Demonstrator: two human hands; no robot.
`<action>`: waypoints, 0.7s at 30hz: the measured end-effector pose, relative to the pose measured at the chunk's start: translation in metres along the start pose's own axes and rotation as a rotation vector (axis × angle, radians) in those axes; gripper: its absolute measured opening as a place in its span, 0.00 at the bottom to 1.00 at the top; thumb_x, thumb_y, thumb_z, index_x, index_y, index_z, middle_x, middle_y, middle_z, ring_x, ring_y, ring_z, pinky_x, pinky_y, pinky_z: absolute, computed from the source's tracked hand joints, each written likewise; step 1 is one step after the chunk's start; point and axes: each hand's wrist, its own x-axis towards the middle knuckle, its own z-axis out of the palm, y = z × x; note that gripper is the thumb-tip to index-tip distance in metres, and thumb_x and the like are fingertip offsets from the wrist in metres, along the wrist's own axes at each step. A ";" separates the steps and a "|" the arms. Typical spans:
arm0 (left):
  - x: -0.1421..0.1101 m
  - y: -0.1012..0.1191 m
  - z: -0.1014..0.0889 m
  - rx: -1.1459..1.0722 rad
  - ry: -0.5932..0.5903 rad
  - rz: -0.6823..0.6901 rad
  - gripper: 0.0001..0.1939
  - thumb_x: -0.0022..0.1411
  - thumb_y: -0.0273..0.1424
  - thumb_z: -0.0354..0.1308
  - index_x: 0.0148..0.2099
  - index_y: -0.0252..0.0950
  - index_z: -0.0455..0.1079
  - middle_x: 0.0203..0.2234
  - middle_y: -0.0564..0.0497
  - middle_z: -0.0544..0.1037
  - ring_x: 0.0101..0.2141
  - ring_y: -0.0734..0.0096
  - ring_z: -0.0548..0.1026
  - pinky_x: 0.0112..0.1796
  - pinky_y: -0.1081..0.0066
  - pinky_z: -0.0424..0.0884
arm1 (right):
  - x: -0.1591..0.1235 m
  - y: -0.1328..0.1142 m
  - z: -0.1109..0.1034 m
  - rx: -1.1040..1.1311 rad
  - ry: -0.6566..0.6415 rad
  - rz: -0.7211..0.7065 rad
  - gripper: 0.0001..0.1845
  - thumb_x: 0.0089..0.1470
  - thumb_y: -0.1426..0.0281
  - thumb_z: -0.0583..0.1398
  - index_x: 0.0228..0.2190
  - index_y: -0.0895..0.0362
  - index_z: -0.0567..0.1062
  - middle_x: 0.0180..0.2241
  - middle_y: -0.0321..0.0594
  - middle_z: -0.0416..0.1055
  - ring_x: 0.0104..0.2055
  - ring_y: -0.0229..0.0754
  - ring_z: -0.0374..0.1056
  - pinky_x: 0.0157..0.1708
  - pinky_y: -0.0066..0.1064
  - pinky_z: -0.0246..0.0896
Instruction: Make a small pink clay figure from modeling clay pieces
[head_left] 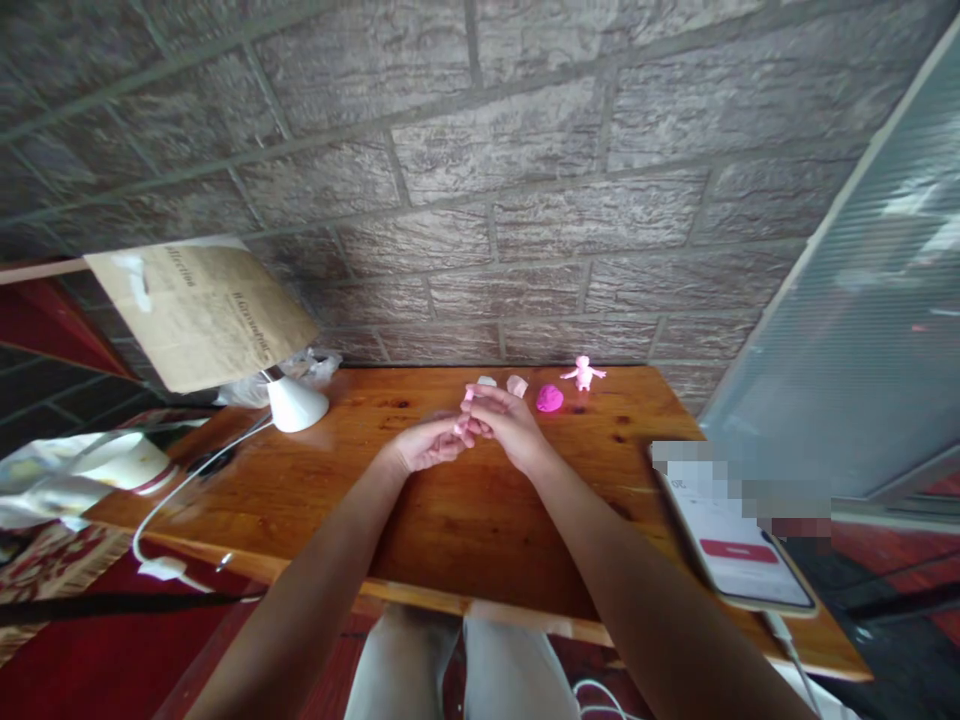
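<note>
"Where does the small, pale-pink piece of clay-like material [469, 395] sit?"

"Above a glossy brown wooden table [480, 540], pinched between thumb and fingers of the bare right hand [506, 420]. It lies beyond the bare left hand [429, 445] and slightly to its right."

"And the left?"

"Half curled, fingertips meeting the right's. Whether it grips any of the pink, one cannot tell."

"Which way does the piece run?"

"The visible end appears to point away from the wearer, toward the grey block-patterned wall [540, 230]. Fingers cover the rest, so its full axis is uncertain."

"Which hand is nearer the other pieces?"

"The right. Just past it lie a whitish lump [487, 381] and a pale-pink lump [517, 385]; farther right, a rounded magenta lump [550, 398] and an upright pink figure with outstretched arms [583, 374]."
</note>
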 end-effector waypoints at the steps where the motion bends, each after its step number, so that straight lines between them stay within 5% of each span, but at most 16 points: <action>1: 0.000 -0.001 0.001 0.009 -0.011 0.005 0.17 0.42 0.42 0.73 0.29 0.34 0.78 0.20 0.50 0.73 0.16 0.86 0.52 0.17 0.80 0.39 | 0.000 0.001 0.000 0.007 -0.011 0.001 0.29 0.31 0.57 0.74 0.37 0.55 0.78 0.23 0.32 0.71 0.21 0.33 0.61 0.22 0.28 0.51; 6: 0.004 -0.008 -0.003 -0.010 0.030 0.031 0.19 0.40 0.42 0.75 0.29 0.33 0.78 0.20 0.50 0.73 0.17 0.86 0.56 0.15 0.82 0.43 | 0.003 0.005 -0.004 0.014 -0.027 -0.042 0.27 0.33 0.56 0.74 0.36 0.56 0.78 0.24 0.33 0.71 0.22 0.33 0.62 0.22 0.28 0.52; 13: 0.001 -0.002 -0.014 -0.141 0.199 0.035 0.10 0.57 0.34 0.67 0.33 0.31 0.76 0.25 0.47 0.77 0.16 0.88 0.53 0.13 0.85 0.47 | 0.017 0.014 -0.031 -0.235 0.241 -0.100 0.13 0.48 0.61 0.68 0.30 0.57 0.78 0.29 0.39 0.76 0.25 0.34 0.66 0.23 0.26 0.58; 18: -0.014 -0.001 -0.026 -0.217 0.349 0.164 0.07 0.58 0.28 0.67 0.34 0.28 0.76 0.23 0.49 0.77 0.16 0.88 0.56 0.15 0.84 0.49 | 0.017 0.022 -0.038 -0.326 0.227 -0.116 0.05 0.49 0.70 0.66 0.31 0.56 0.80 0.29 0.37 0.78 0.32 0.38 0.71 0.28 0.26 0.65; 21: -0.020 -0.003 -0.030 -0.155 0.343 0.156 0.09 0.55 0.29 0.69 0.35 0.27 0.78 0.25 0.46 0.79 0.18 0.86 0.60 0.18 0.81 0.52 | 0.016 0.025 -0.039 -0.477 0.201 -0.167 0.05 0.52 0.72 0.63 0.33 0.55 0.81 0.31 0.38 0.79 0.36 0.40 0.74 0.35 0.30 0.70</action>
